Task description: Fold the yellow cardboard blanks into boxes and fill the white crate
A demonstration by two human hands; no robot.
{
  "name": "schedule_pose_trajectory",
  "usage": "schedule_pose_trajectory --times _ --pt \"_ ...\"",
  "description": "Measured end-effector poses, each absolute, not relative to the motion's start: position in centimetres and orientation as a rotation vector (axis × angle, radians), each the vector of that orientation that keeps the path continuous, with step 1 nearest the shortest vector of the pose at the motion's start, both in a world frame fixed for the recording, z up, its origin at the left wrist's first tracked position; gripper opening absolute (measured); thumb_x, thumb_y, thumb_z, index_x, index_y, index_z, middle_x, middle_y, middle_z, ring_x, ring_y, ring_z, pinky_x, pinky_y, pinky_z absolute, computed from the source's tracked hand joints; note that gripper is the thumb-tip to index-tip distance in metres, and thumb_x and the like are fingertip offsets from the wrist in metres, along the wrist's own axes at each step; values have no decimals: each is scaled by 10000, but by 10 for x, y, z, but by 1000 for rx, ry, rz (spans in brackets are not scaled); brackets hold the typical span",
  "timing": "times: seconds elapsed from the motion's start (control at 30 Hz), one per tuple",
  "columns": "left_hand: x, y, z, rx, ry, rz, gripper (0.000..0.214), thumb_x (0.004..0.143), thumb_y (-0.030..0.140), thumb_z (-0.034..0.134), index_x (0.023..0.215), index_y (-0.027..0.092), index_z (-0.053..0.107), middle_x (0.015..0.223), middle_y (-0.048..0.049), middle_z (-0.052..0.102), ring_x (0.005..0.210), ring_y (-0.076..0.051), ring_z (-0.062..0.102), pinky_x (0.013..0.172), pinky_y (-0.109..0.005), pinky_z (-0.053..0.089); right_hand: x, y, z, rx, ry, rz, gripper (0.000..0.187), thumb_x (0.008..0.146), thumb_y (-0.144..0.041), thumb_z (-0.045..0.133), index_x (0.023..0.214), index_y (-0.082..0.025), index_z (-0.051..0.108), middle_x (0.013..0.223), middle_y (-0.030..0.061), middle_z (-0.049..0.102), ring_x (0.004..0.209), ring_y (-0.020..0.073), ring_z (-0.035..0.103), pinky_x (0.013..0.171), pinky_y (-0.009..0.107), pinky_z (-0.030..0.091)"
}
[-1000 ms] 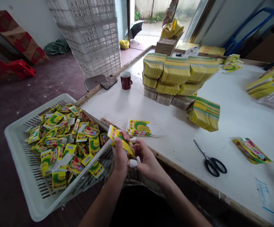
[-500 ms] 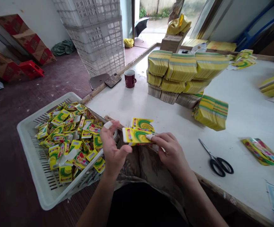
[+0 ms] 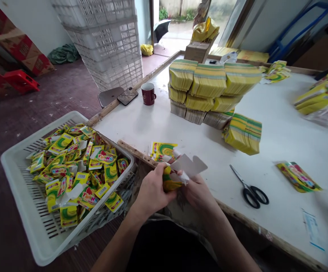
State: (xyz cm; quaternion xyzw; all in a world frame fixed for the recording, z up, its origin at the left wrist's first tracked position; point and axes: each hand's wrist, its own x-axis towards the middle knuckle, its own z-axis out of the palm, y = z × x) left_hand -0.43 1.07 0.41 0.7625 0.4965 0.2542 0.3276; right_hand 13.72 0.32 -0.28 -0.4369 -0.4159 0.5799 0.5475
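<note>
Above the table's front edge, my left hand point(image 3: 153, 189) is closed round a small yellow-and-green carton point(image 3: 169, 184). Its white inner flap point(image 3: 191, 165) stands out towards the right. My right hand point(image 3: 200, 192) grips the flap end, with white wrapping on its fingertips. Just beyond my hands, other flat yellow cartons point(image 3: 164, 148) lie at the table edge. To the left is a white plastic basket point(image 3: 19, 185) heaped with small printed cartons point(image 3: 88, 196), some with flaps sticking up.
Stacked bundles of yellow cartons point(image 3: 209, 81) stand mid-table, with another bundle point(image 3: 245, 132) beside them. Black scissors point(image 3: 251, 194) and a printed packet point(image 3: 297, 176) lie at right. A maroon mug point(image 3: 147, 94) and a phone point(image 3: 127, 96) are at left. White crates point(image 3: 113, 49) tower behind.
My left hand, formerly open and apart, has come in and closed on the carton. The flat carton has been turned so its white flap shows. The whole view has shifted slightly right.
</note>
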Motion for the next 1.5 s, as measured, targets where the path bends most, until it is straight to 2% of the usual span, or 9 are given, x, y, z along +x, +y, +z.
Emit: schedule_pose_trajectory --times 0.13,0.33,0.43,0.57,0.77,0.93,1.1,1.33,1.5 --pt "-2 9 1 2049 1227 696 716 734 233 653 1331 212 257 1263 -137 556 1101 -298 608 882 -413 506 133 6 -3 -988 -872 1562 537 810 -510 645 1271 -245 577 1044 97 709 981 268 676 903 426 552" --pt "-4 10 2 2062 1132 728 629 693 157 633 1229 248 317 1201 -91 544 1048 -257 621 858 -381 519 142 4 -6 -1069 -1221 1302 493 921 -524 475 1315 -236 547 1119 103 682 1103 272 623 966 433 511" --pt "-4 12 -1 1995 1121 676 650 685 158 614 1232 244 275 1101 -74 594 966 -253 647 801 -383 538 149 -1 -6 -1128 -1636 1005 517 900 -368 567 1394 -257 465 1313 101 589 1222 291 548 1023 444 468" --pt "-2 14 -7 1978 1173 800 705 694 155 619 1270 208 215 1294 -172 479 1203 -291 532 953 -435 488 154 -7 -10 -1097 -1958 745 602 883 -62 424 1436 -298 398 1501 86 398 1388 260 380 1067 434 429" --pt "-15 17 4 1957 1210 726 751 662 189 698 1268 207 256 1206 -136 561 1104 -288 592 932 -442 504 165 0 -3 -1075 -2128 769 382 861 -79 505 1202 -215 611 1423 166 441 1285 306 496 997 453 480" --pt "-22 19 12 2031 1154 563 771 669 218 709 1295 223 260 1223 -127 587 1115 -304 602 947 -458 501 176 7 21 -1020 -2207 976 349 828 -24 518 1088 -219 644 1319 110 522 1215 247 532 1020 414 451" --pt "-19 23 11 2117 1149 570 759 664 167 665 1307 210 264 1239 -139 584 1124 -308 604 937 -445 509 165 9 11 -1075 -1993 1005 190 773 -109 624 945 -190 627 1261 122 531 1144 270 553 967 423 470" --pt "-38 39 24 2203 1147 515 730 670 155 640 1307 200 288 1230 -138 583 1137 -302 594 935 -426 505 138 17 -6 -990 -1888 984 540 830 -198 599 1323 -190 379 1368 150 423 1328 285 370 1126 474 306" --pt "-60 40 29 2221 1270 553 730 684 134 623 1332 202 294 1225 -127 595 1110 -281 607 938 -402 499 106 24 -3 -1012 -1821 1035 606 898 -228 524 1426 -179 231 1427 169 355 1355 276 348 1139 482 298"
